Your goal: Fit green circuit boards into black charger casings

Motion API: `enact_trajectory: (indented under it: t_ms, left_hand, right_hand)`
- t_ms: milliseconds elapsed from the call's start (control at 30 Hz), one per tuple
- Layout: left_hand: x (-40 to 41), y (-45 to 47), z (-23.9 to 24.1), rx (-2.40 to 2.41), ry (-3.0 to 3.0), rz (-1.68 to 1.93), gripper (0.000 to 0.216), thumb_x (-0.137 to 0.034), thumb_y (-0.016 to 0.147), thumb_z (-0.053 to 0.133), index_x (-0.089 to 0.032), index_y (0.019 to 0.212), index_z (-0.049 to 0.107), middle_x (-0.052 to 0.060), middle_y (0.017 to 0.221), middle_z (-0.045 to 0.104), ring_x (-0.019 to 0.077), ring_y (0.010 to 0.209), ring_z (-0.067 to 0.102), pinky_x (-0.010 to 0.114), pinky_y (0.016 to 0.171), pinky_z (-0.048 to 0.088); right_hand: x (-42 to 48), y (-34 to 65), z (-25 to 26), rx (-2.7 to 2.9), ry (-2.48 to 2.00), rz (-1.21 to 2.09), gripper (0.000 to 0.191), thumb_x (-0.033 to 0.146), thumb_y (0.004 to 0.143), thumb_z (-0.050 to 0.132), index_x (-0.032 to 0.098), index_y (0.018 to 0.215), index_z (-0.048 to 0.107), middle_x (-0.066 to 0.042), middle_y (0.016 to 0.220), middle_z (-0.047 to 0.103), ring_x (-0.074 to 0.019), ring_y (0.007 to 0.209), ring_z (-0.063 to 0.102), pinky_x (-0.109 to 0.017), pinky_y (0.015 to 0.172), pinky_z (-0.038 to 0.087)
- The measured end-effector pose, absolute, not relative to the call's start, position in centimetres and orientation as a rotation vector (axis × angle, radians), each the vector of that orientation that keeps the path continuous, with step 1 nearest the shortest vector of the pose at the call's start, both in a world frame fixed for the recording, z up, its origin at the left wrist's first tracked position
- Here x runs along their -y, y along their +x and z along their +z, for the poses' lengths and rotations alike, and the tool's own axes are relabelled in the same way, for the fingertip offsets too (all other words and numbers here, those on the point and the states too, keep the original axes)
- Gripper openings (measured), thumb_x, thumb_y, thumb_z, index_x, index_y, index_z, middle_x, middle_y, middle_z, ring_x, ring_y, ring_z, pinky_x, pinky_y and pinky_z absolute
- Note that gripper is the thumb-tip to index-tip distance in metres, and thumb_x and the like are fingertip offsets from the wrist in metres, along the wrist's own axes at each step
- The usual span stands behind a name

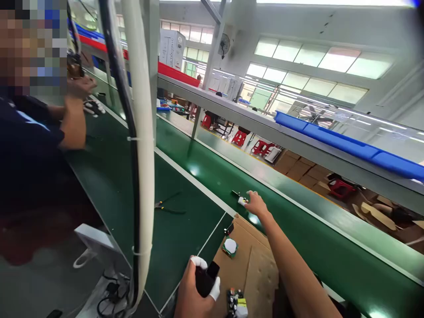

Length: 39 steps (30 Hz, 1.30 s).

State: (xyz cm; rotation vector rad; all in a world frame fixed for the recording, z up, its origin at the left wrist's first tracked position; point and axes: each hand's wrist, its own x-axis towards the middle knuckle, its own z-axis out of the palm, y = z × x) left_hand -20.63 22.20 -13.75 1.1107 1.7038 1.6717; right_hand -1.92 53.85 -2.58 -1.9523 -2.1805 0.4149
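My left hand (195,291), with white covers on its fingertips, is closed around a black blocky object (213,270) low in the view. Its exact kind cannot be made out. Stretched out over the green conveyor belt (212,176), my right hand (257,205) has its fingers at the end of a small circuit board (243,201) with white and yellow parts and a dark plate. On the cardboard sheet (261,269) between my arms lie a board with a round white top (230,246) and another populated circuit board (237,304).
Pliers (162,206) lie on the green worktop (185,229) left of the cardboard. A thick white conduit (142,132) with black cable rises in front. At left, a co-worker's forearm (74,119) reaches over the bench. Blue trays (347,143) line the overhead shelf.
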Motion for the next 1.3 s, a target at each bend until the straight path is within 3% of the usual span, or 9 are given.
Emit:
enact_trajectory:
  t_ms: [367, 467, 567, 700, 800, 900, 1033, 1200, 1300]
  left_hand:
    - [-22.4, -20.9, -15.3, -1.666, 0.964, 1.594, 0.042, -0.060, 0.092, 0.075, -0.028, 0.110, 0.055, 0.005, 0.097, 0.075, 0.0298, 0.084, 0.075, 0.043, 0.080, 0.061]
    - [-22.2, -21.8, -13.8, -1.539, 1.010, 1.597, 0.040, -0.063, 0.099, 0.071, -0.028, 0.109, 0.053, 0.004, 0.100, 0.072, 0.0266, 0.090, 0.075, 0.042, 0.086, 0.064]
    - [-21.3, -22.3, -12.3, -1.361, 1.055, 1.591, 0.049, -0.074, 0.098, 0.065, -0.029, 0.111, 0.052, 0.004, 0.104, 0.070, 0.0268, 0.092, 0.076, 0.044, 0.089, 0.067]
    - [-17.8, -20.7, -10.6, -1.164, 1.094, 1.511, 0.059, -0.075, 0.096, 0.062, -0.028, 0.131, 0.055, 0.010, 0.125, 0.073, 0.0343, 0.111, 0.077, 0.050, 0.097, 0.068]
    - [-13.6, -18.1, -9.4, -0.884, 1.160, 1.354, 0.066, -0.067, 0.094, 0.076, -0.027, 0.143, 0.060, 0.015, 0.142, 0.072, 0.0408, 0.132, 0.073, 0.056, 0.113, 0.064]
    - [-9.7, -14.5, -8.2, -0.627, 1.184, 1.233, 0.073, -0.066, 0.092, 0.082, -0.027, 0.150, 0.062, 0.017, 0.151, 0.069, 0.0436, 0.139, 0.071, 0.059, 0.122, 0.059]
    - [-6.3, -9.2, -6.1, -0.424, 1.387, 1.131, 0.079, -0.050, 0.092, 0.083, -0.031, 0.163, 0.053, 0.017, 0.158, 0.062, 0.0435, 0.147, 0.066, 0.062, 0.129, 0.053]
    - [-4.4, -4.5, -4.0, -0.382, 1.504, 1.085, 0.078, -0.041, 0.090, 0.086, -0.027, 0.161, 0.055, 0.017, 0.145, 0.065, 0.0369, 0.135, 0.072, 0.051, 0.118, 0.063]
    - [-3.9, -3.0, -3.6, -0.325, 1.564, 1.065, 0.080, -0.030, 0.088, 0.088, -0.024, 0.161, 0.056, 0.019, 0.147, 0.063, 0.0381, 0.139, 0.070, 0.051, 0.120, 0.062]
  right_hand:
    - [-52.2, -3.9, -0.1, 1.926, -1.446, 1.144, 0.036, 0.045, 0.112, 0.077, 0.017, 0.134, 0.073, -0.010, 0.132, 0.077, -0.0269, 0.113, 0.078, -0.048, 0.098, 0.069]
    - [-46.1, -1.5, 2.6, 1.736, -1.263, 1.328, 0.041, 0.056, 0.112, 0.073, 0.017, 0.121, 0.075, -0.008, 0.118, 0.079, -0.0237, 0.103, 0.078, -0.045, 0.095, 0.068]
    - [-36.4, 2.9, 5.0, 1.530, -1.156, 1.430, 0.062, 0.081, 0.100, 0.073, 0.020, 0.104, 0.075, -0.008, 0.107, 0.079, -0.0238, 0.095, 0.075, -0.044, 0.096, 0.065]
    - [-20.6, 10.1, 5.0, 1.259, -1.172, 1.421, 0.072, 0.093, 0.087, 0.078, 0.024, 0.109, 0.080, -0.009, 0.100, 0.078, -0.0262, 0.083, 0.072, -0.044, 0.081, 0.065]
    - [-9.0, 14.9, 2.0, 1.053, -1.223, 1.354, 0.073, 0.085, 0.069, 0.097, 0.026, 0.108, 0.081, -0.011, 0.094, 0.079, -0.0306, 0.080, 0.075, -0.047, 0.080, 0.066]
    - [0.6, 17.3, -2.0, 0.875, -1.232, 1.113, 0.091, 0.075, 0.057, 0.107, 0.026, 0.129, 0.080, -0.016, 0.114, 0.082, -0.0386, 0.098, 0.080, -0.051, 0.089, 0.069]
    - [7.6, 17.8, -4.0, 0.812, -1.127, 0.863, 0.086, 0.063, 0.067, 0.105, 0.028, 0.141, 0.078, -0.015, 0.128, 0.082, -0.0398, 0.110, 0.083, -0.048, 0.094, 0.072]
    - [8.0, 18.6, -0.6, 0.895, -0.968, 0.799, 0.072, 0.051, 0.072, 0.106, 0.031, 0.138, 0.084, -0.013, 0.119, 0.086, -0.0387, 0.100, 0.088, -0.046, 0.084, 0.076]
    - [6.9, 19.0, 1.9, 0.934, -0.870, 0.876, 0.065, 0.047, 0.076, 0.106, 0.029, 0.135, 0.086, -0.014, 0.116, 0.086, -0.0391, 0.098, 0.088, -0.047, 0.080, 0.076]
